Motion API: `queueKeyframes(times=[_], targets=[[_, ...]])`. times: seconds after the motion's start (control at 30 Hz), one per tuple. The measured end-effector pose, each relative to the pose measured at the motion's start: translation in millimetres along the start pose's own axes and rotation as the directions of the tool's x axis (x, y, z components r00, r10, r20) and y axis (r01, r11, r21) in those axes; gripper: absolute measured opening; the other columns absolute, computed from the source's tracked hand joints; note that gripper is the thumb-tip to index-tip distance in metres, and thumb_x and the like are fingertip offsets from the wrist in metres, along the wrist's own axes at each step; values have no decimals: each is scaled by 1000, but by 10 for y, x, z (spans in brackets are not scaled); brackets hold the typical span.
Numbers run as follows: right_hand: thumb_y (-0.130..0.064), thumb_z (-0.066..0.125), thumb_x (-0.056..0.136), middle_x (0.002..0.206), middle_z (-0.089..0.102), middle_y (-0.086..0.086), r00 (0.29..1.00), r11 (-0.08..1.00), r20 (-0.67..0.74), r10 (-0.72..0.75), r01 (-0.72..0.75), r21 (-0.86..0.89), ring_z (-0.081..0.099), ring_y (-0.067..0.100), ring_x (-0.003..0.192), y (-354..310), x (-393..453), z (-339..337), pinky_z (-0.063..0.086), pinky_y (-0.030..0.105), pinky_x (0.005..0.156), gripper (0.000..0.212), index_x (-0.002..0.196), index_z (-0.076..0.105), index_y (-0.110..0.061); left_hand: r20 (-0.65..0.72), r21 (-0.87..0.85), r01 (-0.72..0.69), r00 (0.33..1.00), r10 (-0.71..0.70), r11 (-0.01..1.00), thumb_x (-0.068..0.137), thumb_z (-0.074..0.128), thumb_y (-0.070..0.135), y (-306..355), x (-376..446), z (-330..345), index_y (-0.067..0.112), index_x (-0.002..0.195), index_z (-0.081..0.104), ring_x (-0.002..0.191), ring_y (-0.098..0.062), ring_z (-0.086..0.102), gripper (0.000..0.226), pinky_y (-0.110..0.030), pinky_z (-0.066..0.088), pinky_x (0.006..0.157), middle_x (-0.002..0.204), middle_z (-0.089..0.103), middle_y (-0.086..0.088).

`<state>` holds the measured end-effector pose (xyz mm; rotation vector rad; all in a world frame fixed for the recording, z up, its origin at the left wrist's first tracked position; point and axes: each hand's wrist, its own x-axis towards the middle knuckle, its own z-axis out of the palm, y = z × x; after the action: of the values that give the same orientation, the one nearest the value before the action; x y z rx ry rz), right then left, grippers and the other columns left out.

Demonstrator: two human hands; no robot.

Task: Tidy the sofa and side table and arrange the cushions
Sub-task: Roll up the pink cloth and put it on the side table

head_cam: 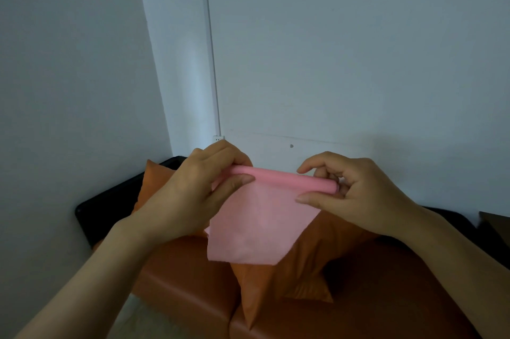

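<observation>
Two hands hold a pink cloth up over an orange sofa in a corner of a room.

The left hand (198, 186) and the right hand (347, 189) each pinch one end of the rolled top edge of the pink cloth (256, 222), and the rest hangs down flat. Under it is the orange sofa (187, 283) with a dark back. One orange cushion (150, 184) leans in the corner; another orange cushion (300, 264) lies on the seat. The walls (331, 48) are plain white, with a small socket (218, 138) low down.
</observation>
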<state>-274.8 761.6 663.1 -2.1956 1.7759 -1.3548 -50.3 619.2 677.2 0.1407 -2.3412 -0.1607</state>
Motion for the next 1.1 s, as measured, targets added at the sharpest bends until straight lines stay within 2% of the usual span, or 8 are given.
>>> queueKeyframes(times=[0.2,0.37,0.47,0.53,0.63,0.73,0.83,1.1], targets=[[-39,60,90,69,63,-3,1000,999,2,-1,1,-45,53,16,56,56,9,-17,40,20,51,18,97,68,-25,40,8,4,999,-5,1000,90,55,44,0,21,-7,29,122,50,95,-4,53,36,-10,39,80,102,53,15],[-49,67,83,72,64,-3,1000,1000,25,-14,14,-13,56,18,58,46,9,-31,46,29,54,27,99,67,-27,22,34,1,1000,-2,999,95,49,38,-4,35,23,26,106,57,89,-7,55,18,-23,39,80,99,56,17],[-37,75,79,78,66,-4,1000,1000,-15,-7,7,-4,61,18,67,54,7,-39,50,33,61,24,98,67,-24,18,77,10,1000,-11,997,98,41,41,-7,30,45,25,107,57,88,-7,55,24,-27,35,84,98,57,15],[-33,68,84,80,66,-7,999,999,-39,-27,26,-43,61,16,71,69,15,-39,48,29,61,18,97,69,-21,29,113,6,1000,-9,994,98,39,44,-5,28,48,26,114,56,90,-6,54,29,-29,34,87,101,57,15],[-43,59,88,80,65,-7,998,999,-52,-24,21,-50,59,15,71,80,31,-49,46,23,60,25,98,70,-22,66,97,7,998,-13,995,93,46,51,6,10,52,35,125,45,99,1,49,35,-19,30,92,107,54,19],[-47,60,86,80,65,-9,998,998,-40,-44,42,-47,59,11,69,60,28,-52,44,15,58,29,100,69,-24,63,105,0,998,-7,994,95,44,48,7,-1,67,37,116,44,87,-6,51,24,-20,32,86,101,58,16],[-41,73,76,80,64,-8,998,999,-59,-8,10,35,61,15,72,43,24,-58,49,19,60,33,103,66,-24,42,116,1,999,-5,993,97,42,46,3,4,73,32,107,48,78,-9,48,18,-22,32,82,92,59,14],[-42,61,88,77,65,-6,999,1000,-49,0,0,4,58,15,65,81,34,-54,41,15,56,18,92,67,-26,13,152,4,1000,-6,988,88,56,49,-7,26,38,32,114,52,89,-6,55,31,-29,35,86,102,60,17]])
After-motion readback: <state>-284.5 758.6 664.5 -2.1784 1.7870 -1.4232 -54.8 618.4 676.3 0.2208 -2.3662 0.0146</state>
